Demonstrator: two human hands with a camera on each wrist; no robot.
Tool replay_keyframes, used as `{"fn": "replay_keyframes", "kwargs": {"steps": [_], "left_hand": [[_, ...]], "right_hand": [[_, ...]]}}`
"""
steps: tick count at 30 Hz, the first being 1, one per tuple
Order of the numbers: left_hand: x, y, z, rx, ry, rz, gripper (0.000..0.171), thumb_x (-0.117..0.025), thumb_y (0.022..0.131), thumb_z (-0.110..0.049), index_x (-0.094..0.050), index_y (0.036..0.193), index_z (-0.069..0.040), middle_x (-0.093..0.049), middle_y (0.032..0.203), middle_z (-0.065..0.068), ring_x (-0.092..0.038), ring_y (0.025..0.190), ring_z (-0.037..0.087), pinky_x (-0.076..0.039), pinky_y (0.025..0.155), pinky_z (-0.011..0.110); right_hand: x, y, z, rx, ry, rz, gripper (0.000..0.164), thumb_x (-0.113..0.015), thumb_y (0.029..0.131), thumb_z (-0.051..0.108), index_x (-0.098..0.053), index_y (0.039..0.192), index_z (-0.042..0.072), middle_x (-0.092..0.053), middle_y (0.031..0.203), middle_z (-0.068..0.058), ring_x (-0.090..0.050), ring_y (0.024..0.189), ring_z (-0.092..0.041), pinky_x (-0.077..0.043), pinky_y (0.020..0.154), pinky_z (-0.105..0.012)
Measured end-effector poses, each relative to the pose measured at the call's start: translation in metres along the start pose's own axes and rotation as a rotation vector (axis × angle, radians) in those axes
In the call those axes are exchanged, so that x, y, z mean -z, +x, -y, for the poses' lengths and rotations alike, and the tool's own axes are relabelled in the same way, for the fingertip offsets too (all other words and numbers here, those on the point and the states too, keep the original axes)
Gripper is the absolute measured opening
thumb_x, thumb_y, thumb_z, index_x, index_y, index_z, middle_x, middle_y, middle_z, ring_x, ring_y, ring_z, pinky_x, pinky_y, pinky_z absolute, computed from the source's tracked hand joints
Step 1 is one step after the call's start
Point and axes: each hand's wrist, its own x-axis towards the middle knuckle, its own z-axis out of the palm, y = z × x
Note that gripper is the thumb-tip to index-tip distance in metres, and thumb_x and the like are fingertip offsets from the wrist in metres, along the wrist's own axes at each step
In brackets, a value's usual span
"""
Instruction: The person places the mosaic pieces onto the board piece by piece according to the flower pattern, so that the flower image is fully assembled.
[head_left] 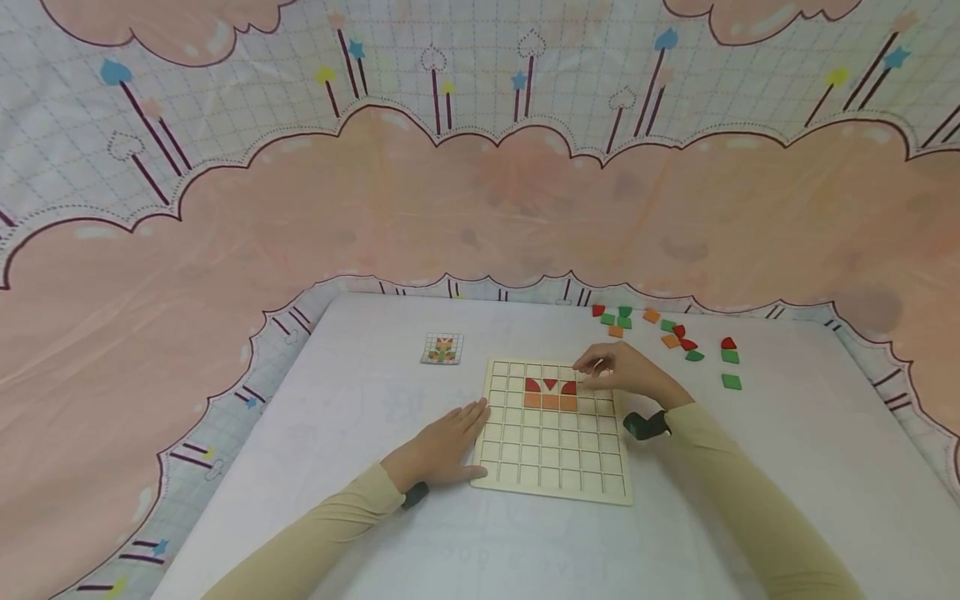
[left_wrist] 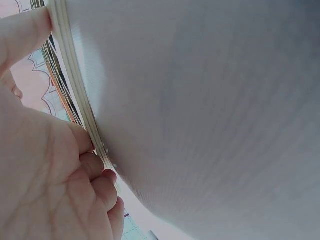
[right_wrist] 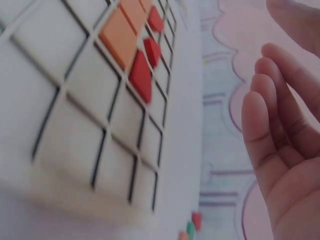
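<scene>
A pale wooden grid board [head_left: 513,454] lies on the table, with several pieces set in its upper squares. Three orange squares [head_left: 551,402] form one row. Directly above them are a red triangle [head_left: 550,384] and two red rounded pieces [head_left: 569,387], one on each side. My left hand [head_left: 444,446] rests against the board's left edge, fingers extended and thumb spread lower down; the left wrist view shows the fingertips touching that edge. Over the board's upper right corner is my right hand [head_left: 618,369], its fingers loosely bent and nothing between them in the right wrist view.
Beyond the board's upper left corner lies a small square card [head_left: 442,348] printed with a coloured grid picture. Loose red, green and orange pieces are scattered at the back right, among them a green piece [head_left: 731,382]. A patterned cloth [head_left: 480,208] rises behind the white table [head_left: 360,350].
</scene>
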Motion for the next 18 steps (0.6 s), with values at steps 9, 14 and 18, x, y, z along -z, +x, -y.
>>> {"fn": "replay_keyframes", "kwargs": {"steps": [9,14,18], "left_hand": [[-0.001,0.001,0.000,-0.002,0.014,0.001,0.089,-0.046,0.090,-0.060,-0.017,0.150,-0.001,-0.013,0.158,0.015,-0.017,0.146,0.026,-0.022,0.119,0.038],[-0.001,0.002,0.000,0.007,0.000,0.006,0.090,-0.047,0.089,-0.060,-0.016,0.150,-0.001,-0.012,0.158,0.014,-0.016,0.146,0.026,-0.020,0.119,0.038],[-0.001,0.003,0.000,0.012,0.002,0.010,0.090,-0.047,0.089,-0.060,-0.016,0.150,-0.001,-0.011,0.158,0.014,-0.015,0.147,0.025,-0.020,0.119,0.038]], "right_hand": [[0.033,-0.029,-0.012,-0.055,-0.024,-0.089,0.028,-0.074,0.080,0.012,-0.069,0.105,0.000,-0.068,0.105,-0.017,-0.060,0.088,-0.014,-0.054,0.079,-0.021],[0.049,-0.044,-0.022,-0.075,-0.014,-0.153,0.031,-0.074,0.081,0.016,-0.068,0.106,-0.001,-0.067,0.105,-0.018,-0.058,0.086,-0.005,-0.051,0.077,-0.016],[0.063,-0.055,-0.033,-0.126,0.007,-0.213,0.035,-0.072,0.083,0.018,-0.065,0.110,-0.004,-0.066,0.104,-0.019,-0.057,0.084,0.002,-0.049,0.075,-0.012]]}}
